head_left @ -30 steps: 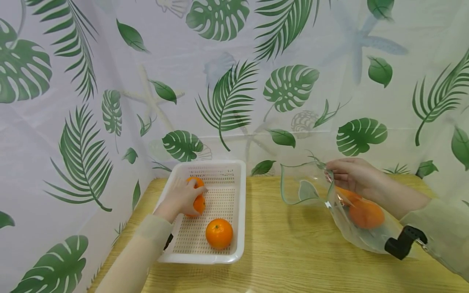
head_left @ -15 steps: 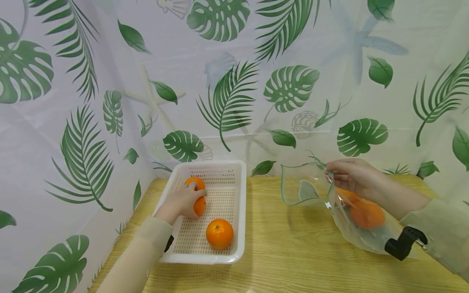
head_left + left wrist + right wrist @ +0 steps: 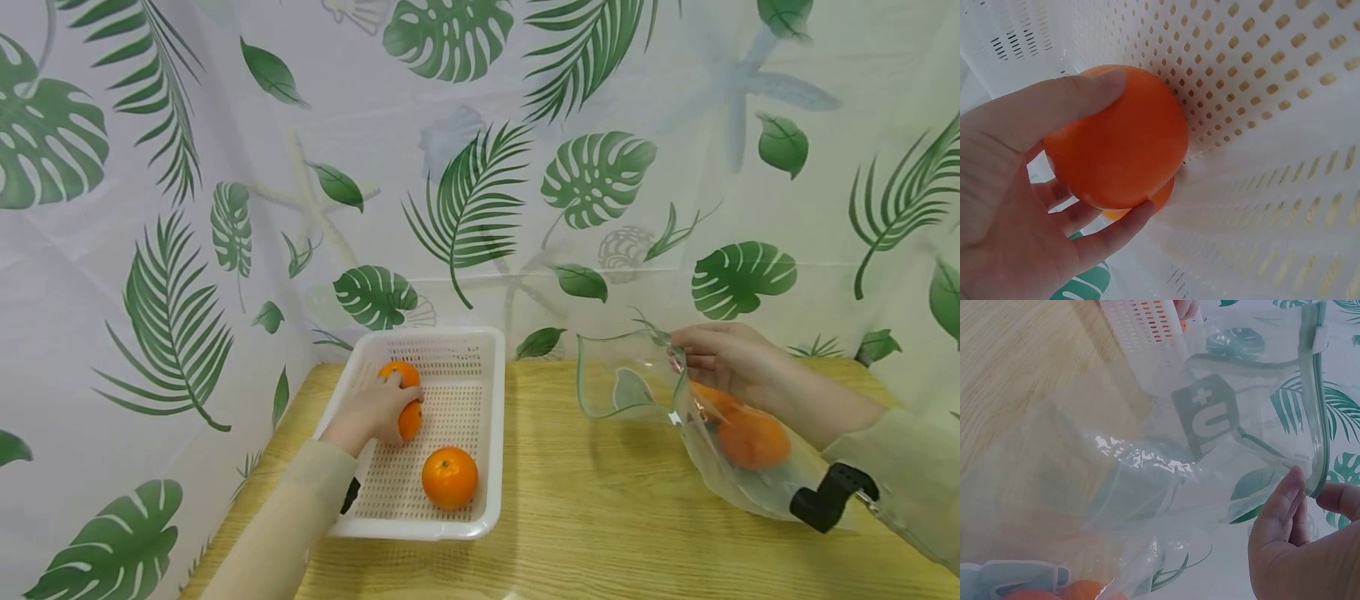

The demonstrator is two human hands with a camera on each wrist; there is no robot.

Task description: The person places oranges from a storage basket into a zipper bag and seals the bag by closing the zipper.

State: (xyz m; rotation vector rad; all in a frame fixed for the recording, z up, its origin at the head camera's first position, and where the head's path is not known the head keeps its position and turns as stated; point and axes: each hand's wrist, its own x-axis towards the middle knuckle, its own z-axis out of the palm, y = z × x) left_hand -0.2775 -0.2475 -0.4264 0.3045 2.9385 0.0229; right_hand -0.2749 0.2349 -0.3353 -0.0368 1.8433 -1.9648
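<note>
Inside a white perforated plastic basket [image 3: 491, 417], my left hand [image 3: 367, 408] grips an orange [image 3: 1125, 137], thumb across its top and fingers beneath. A second orange [image 3: 401, 372] lies just beyond it, partly covered by the hand. Nearer the basket's front right corner rests a third orange [image 3: 450, 477]. To the right, my right hand [image 3: 735, 358] pinches the rim of a clear zip bag [image 3: 712, 487], whose mouth gapes toward the basket. Oranges [image 3: 753, 437] show through the bag's film at its lower end. The right wrist view shows thumb and fingers at the green zip strip [image 3: 1317, 425].
Basket and bag are on a wood-grain table [image 3: 585, 517]. White cloth with a green leaf print [image 3: 457, 208] hangs close behind the table and along its left side. A black wrist mount [image 3: 832, 497] sits on the right sleeve, beside the bag.
My left hand has shifted very slightly on the orange, showing a little more of the orange beyond. The right hand and the bag stay nearly still.
</note>
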